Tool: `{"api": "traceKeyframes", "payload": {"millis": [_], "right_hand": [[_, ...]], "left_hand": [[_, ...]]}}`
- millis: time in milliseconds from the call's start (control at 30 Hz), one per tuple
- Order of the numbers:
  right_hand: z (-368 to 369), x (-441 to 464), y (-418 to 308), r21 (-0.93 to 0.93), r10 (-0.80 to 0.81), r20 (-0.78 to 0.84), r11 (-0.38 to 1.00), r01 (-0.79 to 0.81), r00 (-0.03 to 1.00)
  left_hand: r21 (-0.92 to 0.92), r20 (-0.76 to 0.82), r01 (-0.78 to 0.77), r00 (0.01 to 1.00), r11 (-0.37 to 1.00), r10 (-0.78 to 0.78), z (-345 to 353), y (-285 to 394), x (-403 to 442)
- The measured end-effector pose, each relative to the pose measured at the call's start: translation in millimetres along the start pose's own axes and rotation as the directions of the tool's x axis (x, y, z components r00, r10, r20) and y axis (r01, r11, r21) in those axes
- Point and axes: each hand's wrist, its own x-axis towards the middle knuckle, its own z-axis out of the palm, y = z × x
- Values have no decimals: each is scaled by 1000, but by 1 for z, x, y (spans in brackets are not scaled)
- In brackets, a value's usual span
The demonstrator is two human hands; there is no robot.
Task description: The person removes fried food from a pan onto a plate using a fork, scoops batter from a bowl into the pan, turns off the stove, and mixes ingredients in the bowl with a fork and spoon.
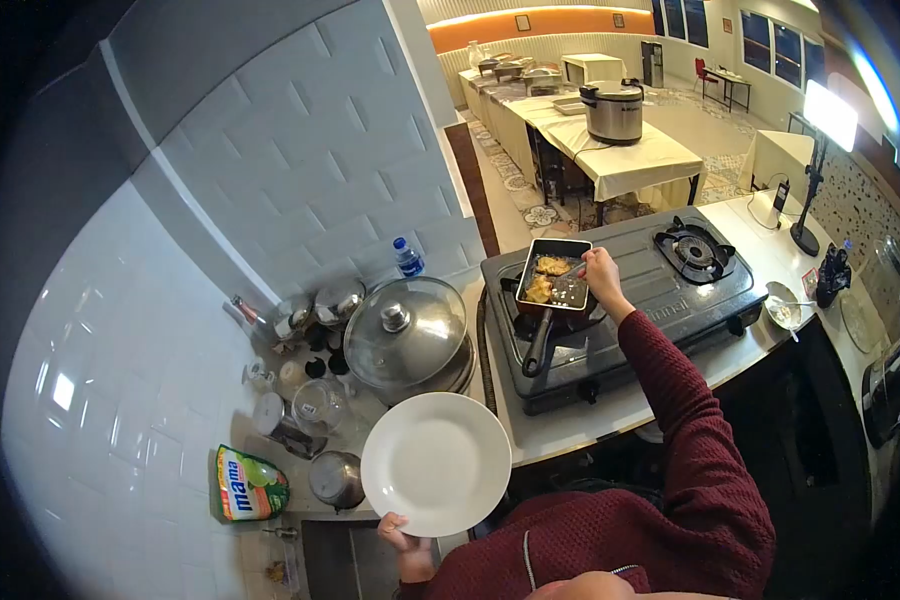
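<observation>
My left hand [404, 540] grips the near rim of a white plate [436, 464], which has nothing on it. My right hand [602, 276] is closed on the handle of a slotted spatula [568, 291] over a small rectangular pan [526, 309]. Golden-brown fried pieces [553, 266] lie in the pan. The pan rests on the left burner of a grey two-burner stove [620, 320], its black handle [538, 345] pointing toward me. To the left of the stove, a glass lid [404, 345] covers a large round pan.
The right burner [694, 250] holds no pan. Left of me are a steel pot [336, 480], glass jars, a detergent pouch [252, 485] and a blue-capped bottle [407, 258]. A bowl [784, 308] and a lamp [808, 236] stand at right. Beyond is a rice cooker [613, 112].
</observation>
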Motion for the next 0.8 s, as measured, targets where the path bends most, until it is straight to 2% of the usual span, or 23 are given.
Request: {"api": "traceKeyframes", "payload": {"millis": [100, 300, 667, 800], "right_hand": [[-3, -2, -5, -18, 47, 64, 999, -46, 997], [-1, -5, -6, -29, -47, 45, 998, 48, 998], [-6, -10, -23, -35, -78, 66, 996, 80, 995], [-6, -5, -20, -20, -106, 59, 994, 107, 993]], "left_hand": [[0, 4, -3, 1000, 1000, 3, -4, -1, 3], [18, -9, -9, 1000, 1000, 9, -1, -2, 2], [-66, 38, -20, 999, 998, 22, -2, -2, 0], [-42, 66, 4, 998, 999, -1, -8, -1, 0]]}}
